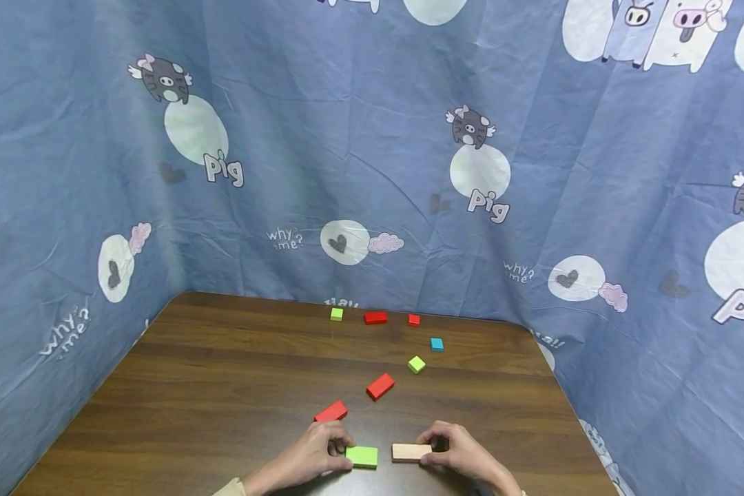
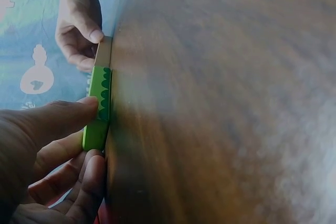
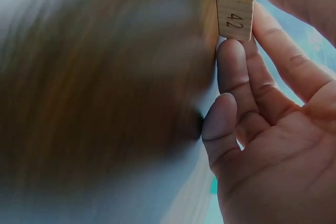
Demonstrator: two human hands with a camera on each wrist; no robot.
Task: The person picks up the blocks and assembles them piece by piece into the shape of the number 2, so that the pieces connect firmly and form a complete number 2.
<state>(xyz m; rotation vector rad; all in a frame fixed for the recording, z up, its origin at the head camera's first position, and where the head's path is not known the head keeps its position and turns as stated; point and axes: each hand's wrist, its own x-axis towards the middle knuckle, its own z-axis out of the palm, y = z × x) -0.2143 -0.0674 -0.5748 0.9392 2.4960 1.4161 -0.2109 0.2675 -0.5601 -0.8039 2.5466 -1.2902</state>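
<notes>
My left hand (image 1: 313,452) pinches the left end of a light green rectangular block (image 1: 362,457) between thumb and fingers, near the table's front edge. The left wrist view shows dark green scallops along one side of that block. Across a small gap in the head view lies a plain wooden block (image 1: 408,452), its long side in line with the green one. Thumb and fingers of my right hand (image 1: 463,456) grip its right end. "42" is printed on the end of the wooden block (image 3: 236,17) in the right wrist view. A red block (image 1: 331,412) lies just beyond my left hand.
On the brown wooden table (image 1: 223,386), another red block (image 1: 381,386) lies ahead of the hands. Farther back are two small green blocks (image 1: 417,364), a blue block (image 1: 437,344) and two more red blocks (image 1: 375,317). A blue patterned cloth (image 1: 359,172) hangs behind the table.
</notes>
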